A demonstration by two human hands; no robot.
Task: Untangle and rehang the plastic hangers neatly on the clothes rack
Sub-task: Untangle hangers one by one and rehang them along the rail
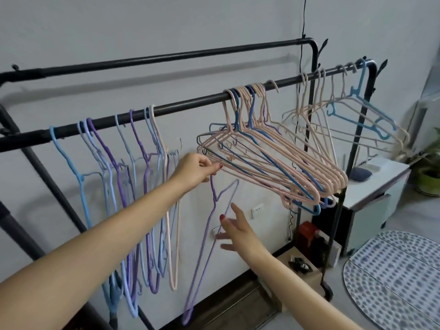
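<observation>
A black clothes rack (185,104) runs across the view with two rails. Blue, purple and pink hangers (133,186) hang edge-on at the left of the front rail. A bunch of pink and dark blue hangers (273,163) hangs tilted at the middle, and a looser group (345,110) hangs at the right end. My left hand (197,169) is shut on the hook of a purple hanger (209,236), which dangles below it, off the rail. My right hand (238,234) is open, fingers spread, just right of that hanger's body.
A white cabinet (381,186) stands behind the rack's right end, with a potted plant (428,177) beyond it. A patterned mat (392,277) lies on the floor at the right. Boxes and small items (307,239) sit by the rack's foot. A wall socket (257,208) is behind.
</observation>
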